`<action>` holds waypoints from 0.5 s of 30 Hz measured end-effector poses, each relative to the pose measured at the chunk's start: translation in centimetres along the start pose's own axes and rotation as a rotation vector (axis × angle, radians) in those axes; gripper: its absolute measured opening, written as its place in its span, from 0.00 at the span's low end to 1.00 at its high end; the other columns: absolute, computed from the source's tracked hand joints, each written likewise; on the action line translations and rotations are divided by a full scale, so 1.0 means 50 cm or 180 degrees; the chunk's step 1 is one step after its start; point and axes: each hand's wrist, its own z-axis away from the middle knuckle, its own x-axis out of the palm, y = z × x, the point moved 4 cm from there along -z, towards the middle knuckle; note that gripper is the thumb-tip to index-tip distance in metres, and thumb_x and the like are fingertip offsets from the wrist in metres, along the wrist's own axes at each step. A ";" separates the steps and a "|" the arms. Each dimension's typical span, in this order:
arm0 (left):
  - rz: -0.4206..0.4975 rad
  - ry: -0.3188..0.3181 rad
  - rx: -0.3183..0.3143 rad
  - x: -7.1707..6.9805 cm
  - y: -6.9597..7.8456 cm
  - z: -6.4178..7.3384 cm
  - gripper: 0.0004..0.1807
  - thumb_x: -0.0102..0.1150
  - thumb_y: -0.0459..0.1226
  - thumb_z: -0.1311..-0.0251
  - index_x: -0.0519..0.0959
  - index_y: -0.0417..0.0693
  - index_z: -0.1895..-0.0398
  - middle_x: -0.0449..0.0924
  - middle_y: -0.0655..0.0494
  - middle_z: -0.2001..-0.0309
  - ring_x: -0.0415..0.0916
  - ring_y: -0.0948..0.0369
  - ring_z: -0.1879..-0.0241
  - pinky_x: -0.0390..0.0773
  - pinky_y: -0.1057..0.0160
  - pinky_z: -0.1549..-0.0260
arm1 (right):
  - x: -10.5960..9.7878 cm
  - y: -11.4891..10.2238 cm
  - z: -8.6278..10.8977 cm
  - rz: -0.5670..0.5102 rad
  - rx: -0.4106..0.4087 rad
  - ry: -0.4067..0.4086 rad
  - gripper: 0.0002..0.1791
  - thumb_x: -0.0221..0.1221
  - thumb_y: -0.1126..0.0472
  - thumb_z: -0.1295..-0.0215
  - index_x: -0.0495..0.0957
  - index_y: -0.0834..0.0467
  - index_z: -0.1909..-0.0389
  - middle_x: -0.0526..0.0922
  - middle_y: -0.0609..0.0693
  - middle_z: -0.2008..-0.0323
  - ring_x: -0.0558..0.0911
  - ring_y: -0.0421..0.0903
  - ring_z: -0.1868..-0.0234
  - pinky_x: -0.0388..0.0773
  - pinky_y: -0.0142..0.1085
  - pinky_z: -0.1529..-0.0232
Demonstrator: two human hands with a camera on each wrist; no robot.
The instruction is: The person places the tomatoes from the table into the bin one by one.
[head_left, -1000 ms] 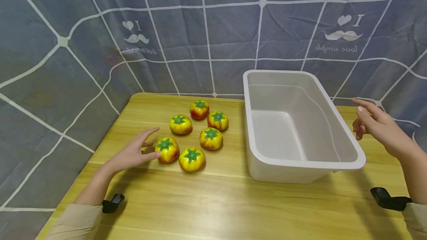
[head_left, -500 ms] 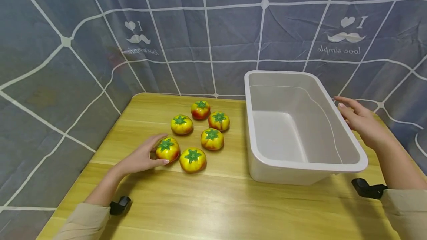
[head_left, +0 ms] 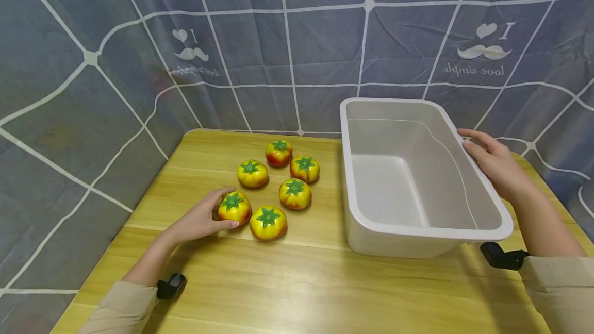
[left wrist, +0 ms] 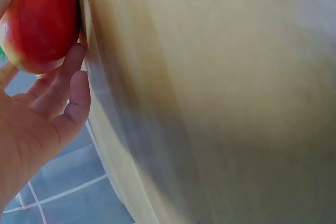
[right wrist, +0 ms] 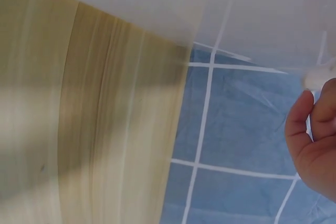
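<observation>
While the left hand (head_left: pixel 199 218) grasped the leftmost fruit (head_left: pixel 234 207), well in from the left edge of the table (head_left: pixel 287 293), the right hand (head_left: pixel 498 169) gripped the right rim (head_left: pixel 484 189) of the tub (head_left: pixel 399 243), whose far end stood by the table's far edge. The grasped fruit appeared to rest on the wood, with the thumb on its near side and fingers behind. A neighbour (head_left: pixel 268 223) lay just beside it.

A sound grasp, by my judgement, called for closing below the fruit's widest part, since the glossy skin looked slippery, without nudging that neighbour; the right hand did best to bear lightly, lest the tub shift.

The left wrist view disclosed the fruit's red flank and the lower fingers (left wrist: pixel 76 103), hidden in the head view, which gave instead the green crown (head_left: pixel 233 200). The right wrist view disclosed curled fingers (right wrist: pixel 299 124) under the rim, likewise hidden from above. Only the head view showed all six fruits and the tub's interior.
</observation>
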 end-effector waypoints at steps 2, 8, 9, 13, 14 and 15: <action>0.0007 0.0002 -0.0028 0.000 0.000 -0.001 0.45 0.67 0.50 0.49 0.57 0.43 0.32 0.60 0.39 0.37 0.63 0.45 0.42 0.63 0.41 0.44 | 0.002 -0.003 -0.002 -0.0010 0.0024 0.0023 0.23 0.44 0.51 0.28 0.60 0.45 0.34 0.72 0.30 0.61 0.79 0.32 0.68 0.79 0.32 0.72; 0.0023 -0.0008 -0.0089 -0.005 0.000 -0.002 0.45 0.66 0.51 0.49 0.57 0.43 0.32 0.59 0.39 0.37 0.63 0.46 0.43 0.64 0.41 0.45 | 0.008 -0.011 -0.007 -0.0016 0.0027 0.0151 0.18 0.46 0.51 0.29 0.65 0.43 0.39 0.75 0.29 0.66 0.80 0.33 0.71 0.79 0.32 0.74; 0.0016 -0.0009 -0.0090 -0.007 0.000 -0.003 0.45 0.66 0.51 0.49 0.57 0.43 0.32 0.59 0.39 0.37 0.64 0.46 0.43 0.65 0.42 0.46 | 0.009 -0.012 -0.007 0.0008 0.0030 0.0179 0.19 0.45 0.51 0.29 0.65 0.43 0.39 0.74 0.29 0.66 0.80 0.33 0.71 0.79 0.32 0.74; 0.0011 0.0017 -0.0050 -0.024 0.007 -0.005 0.45 0.66 0.50 0.48 0.56 0.42 0.32 0.58 0.38 0.37 0.66 0.45 0.46 0.69 0.44 0.50 | 0.010 -0.014 -0.011 0.0117 0.0114 0.0275 0.21 0.45 0.49 0.29 0.64 0.44 0.36 0.73 0.27 0.66 0.79 0.31 0.71 0.78 0.30 0.74; -0.0011 0.0037 -0.0036 -0.031 0.009 -0.006 0.44 0.66 0.49 0.47 0.56 0.42 0.32 0.58 0.38 0.37 0.66 0.45 0.47 0.70 0.45 0.52 | 0.011 -0.014 -0.012 0.0147 0.0123 0.0296 0.22 0.45 0.49 0.29 0.64 0.45 0.36 0.72 0.27 0.66 0.78 0.30 0.71 0.78 0.29 0.73; -0.0029 0.0065 -0.0019 -0.038 0.014 -0.006 0.44 0.66 0.49 0.47 0.56 0.41 0.32 0.58 0.38 0.37 0.67 0.45 0.48 0.71 0.45 0.53 | 0.011 -0.015 -0.013 0.0173 0.0126 0.0316 0.23 0.45 0.49 0.29 0.63 0.45 0.35 0.72 0.27 0.67 0.77 0.29 0.71 0.77 0.28 0.73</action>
